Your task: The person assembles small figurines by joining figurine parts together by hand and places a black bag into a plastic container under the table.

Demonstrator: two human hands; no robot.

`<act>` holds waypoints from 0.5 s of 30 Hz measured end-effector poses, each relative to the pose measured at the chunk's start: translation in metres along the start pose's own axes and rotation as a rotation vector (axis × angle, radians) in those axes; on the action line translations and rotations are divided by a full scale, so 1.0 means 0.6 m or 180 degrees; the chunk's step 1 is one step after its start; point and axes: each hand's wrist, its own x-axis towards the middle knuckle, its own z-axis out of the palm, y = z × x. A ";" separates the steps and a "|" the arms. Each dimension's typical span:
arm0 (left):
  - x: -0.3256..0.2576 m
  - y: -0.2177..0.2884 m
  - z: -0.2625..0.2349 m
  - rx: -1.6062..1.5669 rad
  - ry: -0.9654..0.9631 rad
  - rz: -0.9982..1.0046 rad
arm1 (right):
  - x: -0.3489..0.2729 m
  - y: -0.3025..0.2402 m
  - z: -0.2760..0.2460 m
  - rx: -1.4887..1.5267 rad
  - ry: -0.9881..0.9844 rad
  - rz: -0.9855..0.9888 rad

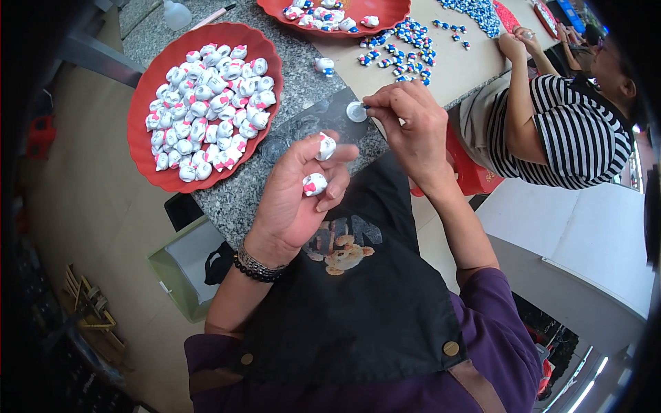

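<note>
In my left hand (292, 186), palm up, are two small white cat-shaped heads. One head (326, 146) is pinched by the thumb and index finger; the other head (315, 184), with a pink bow, rests against the curled fingers. My right hand (413, 120) has thumb and fingertips pressed together beside a small round white dish (357, 111). A tiny dark bit shows at those fingertips, too small to name. Under the dish lies a clear sheet (313, 118) on the granite tabletop. A white-headed figurine with a blue body (323, 67) stands beyond.
A red scalloped plate (138, 103) heaped with white heads sits at left. Another red plate (337, 32) holds several joined figurines. Small blue-and-white bodies (406, 51) lie scattered behind my right hand. A squeeze bottle (177, 14) stands far left. A co-worker in a striped shirt (564, 134) sits at right.
</note>
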 end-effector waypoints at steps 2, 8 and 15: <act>0.005 0.000 0.004 -0.0001 0.0055 0.0017 | 0.000 0.000 0.000 0.0060 -0.0004 0.0188; 0.016 -0.011 0.011 0.0126 0.0095 0.0412 | -0.008 -0.032 -0.005 0.2218 0.0515 0.1854; 0.030 -0.025 0.022 0.1389 0.0200 0.1266 | -0.015 -0.071 -0.006 0.3140 0.0582 0.2105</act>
